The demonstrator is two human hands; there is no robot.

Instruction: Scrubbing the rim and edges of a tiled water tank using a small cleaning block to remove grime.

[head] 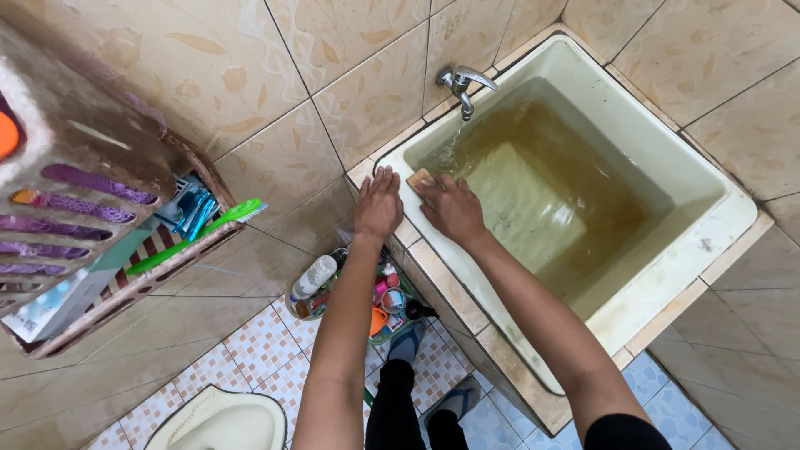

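A pale tiled water basin fills the right side, holding brownish water. A metal tap on the wall runs a thin stream into its corner. My left hand lies flat, fingers apart, on the basin's rim near the corner. My right hand presses a small tan scrub sponge against the inner edge of the rim, just beside the left hand.
A brown wall rack on the left holds a green toothbrush, razors and a box. A basket of bottles stands on the floor by the basin. A squat toilet lies at bottom left. My sandalled feet show below.
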